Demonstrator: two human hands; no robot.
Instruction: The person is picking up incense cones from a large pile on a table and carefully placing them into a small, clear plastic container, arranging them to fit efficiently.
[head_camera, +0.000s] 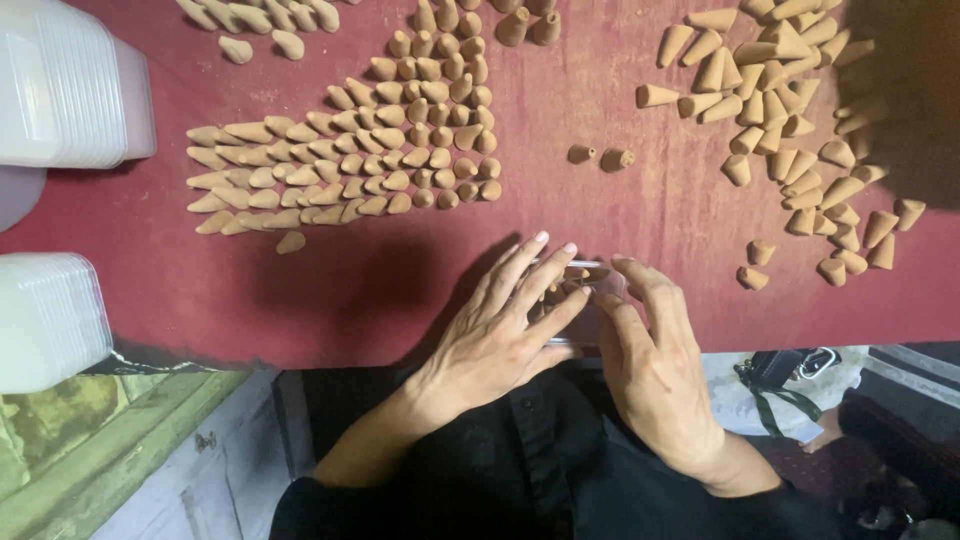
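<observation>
Clear box (585, 300) (mostly hidden) under both hands

Small craft workshop: a desk (300, 290) with a red cloth carries rows of tan cones (350, 160) and stacked plastic containers (60, 90).

The surface (560, 215) is covered in matt maroon cloth. The cones (340, 165) look like dry, chalky tan clay. The small box (590, 300) and stacked containers (60, 85) are glossy clear plastic.
</observation>
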